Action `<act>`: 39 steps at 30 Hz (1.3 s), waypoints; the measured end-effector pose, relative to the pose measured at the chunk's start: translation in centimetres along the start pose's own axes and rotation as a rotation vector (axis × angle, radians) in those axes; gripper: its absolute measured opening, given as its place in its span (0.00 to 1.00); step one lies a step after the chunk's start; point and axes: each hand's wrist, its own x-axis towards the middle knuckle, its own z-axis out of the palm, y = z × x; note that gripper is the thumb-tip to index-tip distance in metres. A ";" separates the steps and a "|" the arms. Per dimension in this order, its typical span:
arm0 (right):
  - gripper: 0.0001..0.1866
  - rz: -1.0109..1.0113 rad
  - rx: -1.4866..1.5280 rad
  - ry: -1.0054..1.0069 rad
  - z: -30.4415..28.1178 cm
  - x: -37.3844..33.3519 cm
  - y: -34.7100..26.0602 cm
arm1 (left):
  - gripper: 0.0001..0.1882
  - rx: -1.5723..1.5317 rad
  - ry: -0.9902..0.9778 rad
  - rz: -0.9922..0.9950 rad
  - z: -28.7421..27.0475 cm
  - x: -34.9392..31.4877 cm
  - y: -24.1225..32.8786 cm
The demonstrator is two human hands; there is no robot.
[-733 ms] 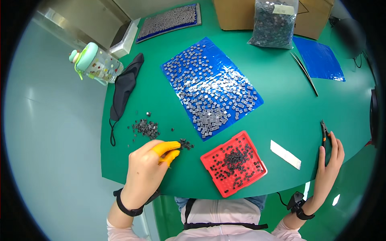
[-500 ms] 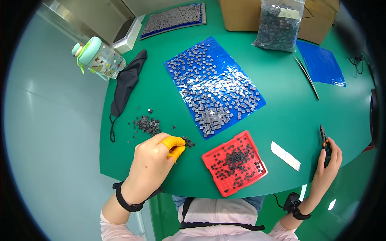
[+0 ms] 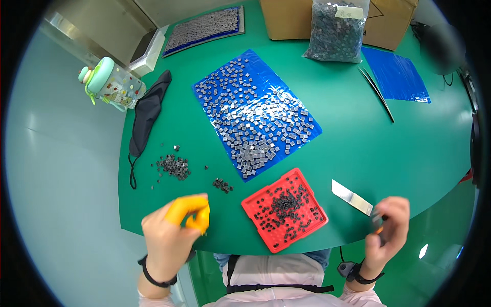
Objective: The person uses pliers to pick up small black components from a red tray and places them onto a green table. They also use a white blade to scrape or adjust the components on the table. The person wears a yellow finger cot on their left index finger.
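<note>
My left hand (image 3: 166, 233), with yellow finger cots (image 3: 186, 207) on thumb and forefinger, is held closed in a pinch near the front edge of the table. Whatever may be between the fingertips is hidden. Just beyond it lies a little cluster of small black parts (image 3: 222, 185), with a larger heap of dark parts (image 3: 175, 167) farther left. In my right hand (image 3: 391, 233) is a pair of pliers (image 3: 377, 225) with black and orange handles, partly covered by the fingers and blurred. Between the hands sits a red tray (image 3: 266, 233) scattered with small black pieces.
A blue sheet (image 3: 273, 79) bears many small grey squares. Near my right hand lies a white strip (image 3: 352, 197). Tweezers (image 3: 378, 94), another blue sheet (image 3: 399, 77), a filled bag (image 3: 335, 36) and cardboard boxes (image 3: 286, 20) are farther back. A black mask (image 3: 148, 112) and bottle (image 3: 115, 84) stand left.
My left hand has drawn back from the little cluster toward the table's front edge, still pinched. The right hand has brought the pliers leftward to the white strip's near end. The view has shifted slightly.
</note>
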 end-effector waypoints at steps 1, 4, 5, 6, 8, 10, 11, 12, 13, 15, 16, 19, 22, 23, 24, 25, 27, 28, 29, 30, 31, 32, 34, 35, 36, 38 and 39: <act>0.26 -0.035 -0.003 -0.081 0.5 0.0 -0.7 | 0.12 -0.084 0.016 -0.056 -0.4 -0.8 0.4; 0.24 -0.191 -0.014 -0.273 2.3 0.5 -2.3 | 0.09 -0.529 -0.022 -0.190 -0.2 -3.4 1.1; 0.24 -0.180 -0.018 -0.316 2.8 0.4 -2.8 | 0.10 -0.675 -0.054 -0.216 0.4 -4.0 1.2; 0.24 -0.171 -0.029 -0.362 3.2 0.2 -3.3 | 0.11 -0.829 -0.085 -0.241 1.2 -4.4 1.4; 0.25 -0.195 -0.021 -0.399 4.2 0.2 -3.7 | 0.11 -1.096 -0.132 -0.367 2.2 -4.5 1.9; 0.25 -0.203 -0.013 -0.426 4.7 0.0 -3.8 | 0.12 -1.289 -0.169 -0.428 3.0 -4.6 2.0; 0.25 -0.194 -0.019 -0.434 4.9 -0.1 -4.0 | 0.11 -1.347 -0.179 -0.425 3.2 -4.6 1.9; 0.25 -0.187 -0.027 -0.439 4.9 -0.1 -4.2 | 0.11 -1.406 -0.190 -0.416 3.4 -4.7 2.0; 0.25 -0.180 -0.035 -0.444 4.9 -0.2 -4.4 | 0.11 -1.413 -0.179 -0.438 3.5 -4.8 2.0; 0.25 -0.180 -0.048 -0.445 4.9 -0.3 -4.5 | 0.08 -1.251 -0.109 -0.395 3.6 -4.4 2.6; 0.25 -0.180 -0.053 -0.447 4.9 -0.3 -4.5 | 0.08 -1.168 -0.075 -0.375 3.6 -4.2 2.9; 0.24 -0.163 -0.055 -0.452 5.0 -0.4 -4.7 | 0.14 -1.248 -0.017 -0.356 3.4 -4.9 2.9; 0.25 -0.158 -0.056 -0.481 5.0 -0.4 -4.6 | 0.12 -1.193 0.037 -0.315 3.6 -5.5 2.7; 0.25 -0.156 -0.058 -0.496 5.1 -0.4 -4.6 | 0.12 -1.192 0.047 -0.306 3.6 -5.7 2.6; 0.26 -0.153 -0.063 -0.508 5.0 -0.3 -4.7 | 0.11 -1.193 0.055 -0.294 3.6 -5.8 2.5; 0.26 -0.151 -0.067 -0.521 5.0 -0.2 -4.7 | 0.10 -1.194 0.063 -0.283 3.6 -5.8 2.5; 0.27 -0.157 -0.077 -0.527 5.0 0.0 -4.8 | 0.11 -1.202 0.062 -0.271 3.5 -5.7 2.5; 0.27 -0.160 -0.083 -0.529 4.9 0.0 -4.8 | 0.11 -1.207 0.060 -0.265 3.4 -5.6 2.5; 0.27 -0.166 -0.090 -0.527 4.9 0.0 -4.8 | 0.11 -1.201 0.047 -0.273 3.4 -5.6 2.5; 0.28 -0.175 -0.090 -0.527 4.9 0.0 -4.8 | 0.12 -1.189 0.039 -0.283 3.4 -5.7 2.5; 0.28 -0.184 -0.091 -0.528 5.0 0.0 -4.7 | 0.12 -1.178 0.032 -0.292 3.4 -5.8 2.5; 0.28 -0.183 -0.083 -0.530 5.1 0.0 -4.7 | 0.12 -1.200 0.041 -0.297 3.4 -5.8 2.5; 0.28 -0.179 -0.076 -0.527 5.0 -0.1 -4.6 | 0.12 -1.250 0.052 -0.299 3.5 -5.6 2.8; 0.27 -0.195 -0.072 -0.519 4.8 -0.1 -4.5 | 0.12 -1.258 0.046 -0.301 3.6 -5.6 2.9; 0.27 -0.212 -0.062 -0.517 4.9 -0.1 -4.2 | 0.12 -1.261 0.046 -0.308 3.6 -5.7 2.8; 0.27 -0.230 -0.045 -0.514 5.0 -0.1 -3.8 | 0.12 -1.253 0.021 -0.300 3.6 -5.9 2.6; 0.27 -0.230 -0.039 -0.513 5.0 -0.2 -3.7 | 0.12 -1.240 -0.003 -0.286 3.6 -5.9 2.3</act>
